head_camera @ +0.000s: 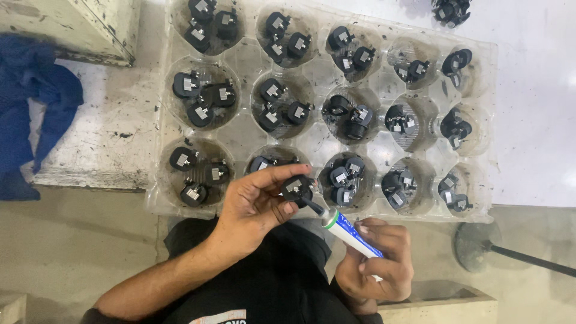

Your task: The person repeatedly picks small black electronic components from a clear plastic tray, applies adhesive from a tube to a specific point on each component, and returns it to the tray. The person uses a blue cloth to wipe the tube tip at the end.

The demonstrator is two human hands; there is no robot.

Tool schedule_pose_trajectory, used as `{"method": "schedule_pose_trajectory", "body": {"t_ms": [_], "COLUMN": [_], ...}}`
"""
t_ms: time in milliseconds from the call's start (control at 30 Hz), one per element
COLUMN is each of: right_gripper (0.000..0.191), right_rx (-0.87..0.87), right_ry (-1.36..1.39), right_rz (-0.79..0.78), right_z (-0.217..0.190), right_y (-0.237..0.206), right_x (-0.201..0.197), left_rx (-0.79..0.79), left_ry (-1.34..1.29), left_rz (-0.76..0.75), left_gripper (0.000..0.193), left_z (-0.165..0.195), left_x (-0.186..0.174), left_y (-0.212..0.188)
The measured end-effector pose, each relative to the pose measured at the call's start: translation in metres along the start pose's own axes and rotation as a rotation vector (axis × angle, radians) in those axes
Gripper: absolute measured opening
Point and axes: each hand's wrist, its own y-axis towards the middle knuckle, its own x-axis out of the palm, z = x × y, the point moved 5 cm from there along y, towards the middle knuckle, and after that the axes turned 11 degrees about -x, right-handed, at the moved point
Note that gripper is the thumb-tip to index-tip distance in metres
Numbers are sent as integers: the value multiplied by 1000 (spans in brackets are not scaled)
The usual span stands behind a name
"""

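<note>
My left hand (255, 201) pinches a small black round part (296, 188) with a metal clip, just in front of the clear plastic tray (243, 135). My right hand (378, 264) grips a white and blue tube (354, 233) with a green collar. The tube's dark nozzle touches the lower edge of the held part. The tray has rows of round cups, each holding two or three similar black parts (201, 99). Both hands hover over my lap, at the tray's near edge.
A blue cloth (30, 102) lies at the left on a worn white bench (108, 132). A few more black parts (450, 11) sit at the top right. A dark round base with a rod (480, 245) stands on the floor at right.
</note>
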Motion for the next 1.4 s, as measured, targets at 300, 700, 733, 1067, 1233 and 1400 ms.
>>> {"method": "schedule_pose_trajectory", "body": {"t_ms": [300, 700, 733, 1067, 1233, 1400], "right_gripper": [33, 38, 38, 40, 42, 44], "right_rx": [49, -6, 4, 24, 17, 47], "right_ry": [90, -41, -45, -45, -36, -76], "right_rz": [332, 72, 62, 33, 40, -5], "right_z": [14, -5, -5, -4, -5, -2], "right_y": [-11, 2, 2, 1, 5, 9], "right_x": [3, 11, 11, 6, 3, -6], "left_rx": [12, 21, 17, -40, -69, -78], "left_ry": [-46, -27, -38, -44, -133, -154], "left_rz": [-29, -58, -59, -53, -67, -71], "left_gripper": [44, 42, 43, 44, 43, 41], "left_z": [-6, -12, -13, -20, -22, -17], "left_x": [-5, -2, -2, -5, -4, 6], "left_y": [-5, -10, -10, -10, -10, -4]}}
